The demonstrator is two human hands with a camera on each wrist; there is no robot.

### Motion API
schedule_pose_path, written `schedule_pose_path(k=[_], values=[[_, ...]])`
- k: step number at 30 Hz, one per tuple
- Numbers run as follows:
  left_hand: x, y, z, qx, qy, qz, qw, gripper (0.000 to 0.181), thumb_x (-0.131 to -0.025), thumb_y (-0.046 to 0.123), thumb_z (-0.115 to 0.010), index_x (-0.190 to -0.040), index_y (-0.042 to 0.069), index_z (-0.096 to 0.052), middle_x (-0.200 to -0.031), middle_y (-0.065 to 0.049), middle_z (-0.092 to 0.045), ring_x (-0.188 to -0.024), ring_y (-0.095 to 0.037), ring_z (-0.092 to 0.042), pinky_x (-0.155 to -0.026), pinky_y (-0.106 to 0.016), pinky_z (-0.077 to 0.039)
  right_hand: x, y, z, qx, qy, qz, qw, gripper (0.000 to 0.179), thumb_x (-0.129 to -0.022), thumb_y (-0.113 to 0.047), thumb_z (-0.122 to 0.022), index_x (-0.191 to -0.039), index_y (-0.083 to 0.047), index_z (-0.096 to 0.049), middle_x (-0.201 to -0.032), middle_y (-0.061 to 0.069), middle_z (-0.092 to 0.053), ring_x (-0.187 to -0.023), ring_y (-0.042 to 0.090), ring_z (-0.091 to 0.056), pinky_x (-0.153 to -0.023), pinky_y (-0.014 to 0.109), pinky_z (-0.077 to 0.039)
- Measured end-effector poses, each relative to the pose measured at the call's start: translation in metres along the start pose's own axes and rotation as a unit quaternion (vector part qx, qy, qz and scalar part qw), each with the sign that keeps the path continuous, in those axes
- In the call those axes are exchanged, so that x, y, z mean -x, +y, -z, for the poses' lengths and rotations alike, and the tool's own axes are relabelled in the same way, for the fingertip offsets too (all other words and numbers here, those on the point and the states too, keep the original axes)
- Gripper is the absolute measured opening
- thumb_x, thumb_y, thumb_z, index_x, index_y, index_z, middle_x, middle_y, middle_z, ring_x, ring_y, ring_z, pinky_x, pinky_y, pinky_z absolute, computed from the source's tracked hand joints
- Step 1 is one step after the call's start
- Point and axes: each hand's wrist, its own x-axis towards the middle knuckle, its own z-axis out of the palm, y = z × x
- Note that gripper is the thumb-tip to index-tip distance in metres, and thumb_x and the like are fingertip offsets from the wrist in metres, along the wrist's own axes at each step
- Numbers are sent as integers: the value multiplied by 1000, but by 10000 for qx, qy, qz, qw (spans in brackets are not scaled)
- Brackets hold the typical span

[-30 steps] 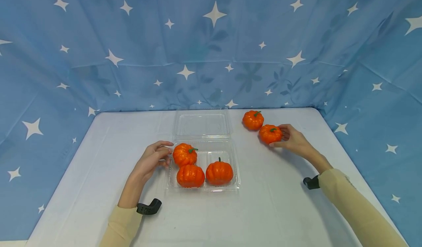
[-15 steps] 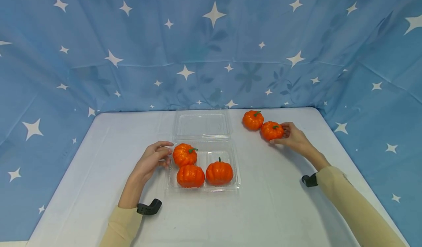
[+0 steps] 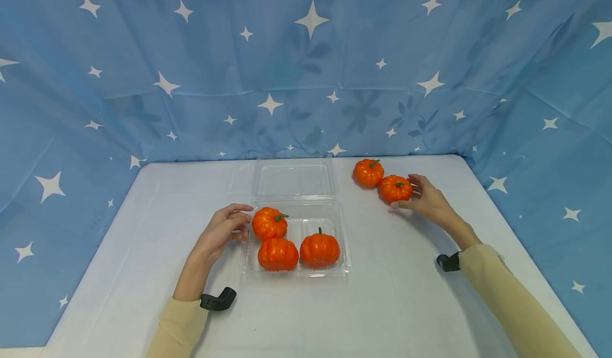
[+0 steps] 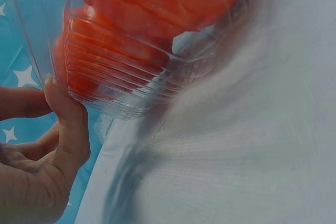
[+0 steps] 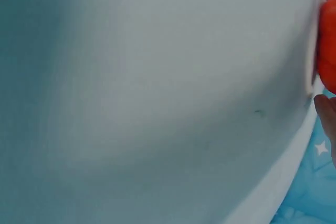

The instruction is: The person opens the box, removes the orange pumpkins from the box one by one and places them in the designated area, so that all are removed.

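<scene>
My left hand (image 3: 221, 230) is at the left side of a clear plastic clamshell box (image 3: 342, 230), its thumb and forefinger pinching the rim in the left wrist view. The hinged lid (image 3: 294, 180) lies folded back behind the base. Inside are three small orange pumpkins: one at the back left (image 3: 269, 224), one at the front left (image 3: 278, 255) and one at the front right (image 3: 320, 250). My right hand (image 3: 427, 201) holds another small pumpkin (image 3: 395, 189) from the right, thumb at its front and fingers behind. Only the thumb (image 5: 326, 114) shows in the right wrist view.
Behind the held pumpkin, slightly to its left, sits one more small pumpkin (image 3: 368, 173). A white cloth covers the table (image 3: 306, 315). A blue star-patterned curtain (image 3: 306, 82) hangs along the table's back edge.
The right hand and its pumpkin have shifted slightly back and to the right, mostly in the first half second. The pumpkin's stem has turned a little. Left hand and box have stayed put.
</scene>
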Motion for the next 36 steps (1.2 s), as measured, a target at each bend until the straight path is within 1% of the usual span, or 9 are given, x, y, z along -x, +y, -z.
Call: schedule_pose_path(k=[6,13,20,22,25,28,31,33,36], values=[[0,-1,1,15,-44,-39,10000,39,-102,8,-51,-138,-7,-49,-86,-6,-62,-65,-15,-56,-58,-25,-55,11,-7,1,-199,531,329,9979,101,-92,-30,-78,-162,-1,-11,-164,29,-25,-147,51,-31,-116,63,-34],[-1,-2,1,33,-34,-42,10000,39,-102,8,-51,-138,-7,-49,-85,-4,-63,-65,-14,-56,-58,-25,-54,26,-22,-3,-569,1300,674,9876,97,-94,-35,-76,-163,-6,-15,-165,23,-29,-150,45,-32,-116,63,-34],[-2,-3,1,42,-18,-43,10000,39,-102,8,-53,-138,-7,-49,-82,-4,-64,-64,-15,-56,-57,-25,-54,38,-38,-18,-903,1659,1052,9763,85,-95,-29,-75,-161,-9,-26,-162,17,-38,-148,39,-39,-117,59,-34],[-2,-3,1,43,-21,-51,10000,40,-102,8,-54,-138,-7,-49,-81,-4,-63,-64,-14,-56,-57,-25,-54,41,-44,-24,-992,1703,1214,9728,80,-95,-27,-75,-159,-8,-31,-159,16,-43,-146,37,-42,-118,58,-34],[-2,-3,1,45,-11,-53,10000,41,-102,9,-56,-138,-7,-49,-80,-3,-63,-64,-14,-55,-57,-25,-54,45,-52,-31,-1066,1656,1404,9703,74,-95,-28,-76,-155,-8,-38,-153,13,-49,-143,33,-46,-120,49,-36],[-2,-3,1,52,-2,-30,10000,40,-102,9,-55,-138,-7,-49,-80,-3,-63,-64,-14,-56,-57,-25,-54,49,-60,-36,-1053,1528,1636,9689,68,-95,-27,-76,-151,-9,-43,-150,11,-54,-139,29,-50,-119,29,-38],[-2,-3,1,48,1,-11,10000,40,-102,9,-55,-138,-7,-49,-81,-3,-63,-64,-14,-56,-57,-25,-54,53,-67,-39,-1077,1388,1895,9660,63,-95,-22,-76,-149,-9,-46,-147,12,-56,-135,29,-53,-109,12,-41],[-2,-3,1,44,-10,-7,10000,40,-102,10,-56,-138,-6,-49,-81,-3,-63,-64,-14,-56,-57,-25,-54,55,-72,-42,-1150,1279,2080,9629,60,-95,-18,-75,-148,-8,-47,-145,13,-57,-131,31,-56,-104,9,-42],[-3,-2,1,50,-27,-22,10000,41,-102,10,-57,-138,-6,-49,-79,-3,-62,-64,-14,-56,-57,-25,-54,59,-79,-44,-1266,1037,2278,9599,57,-95,-14,-75,-146,-9,-51,-142,13,-59,-127,30,-59,-101,9,-45]])
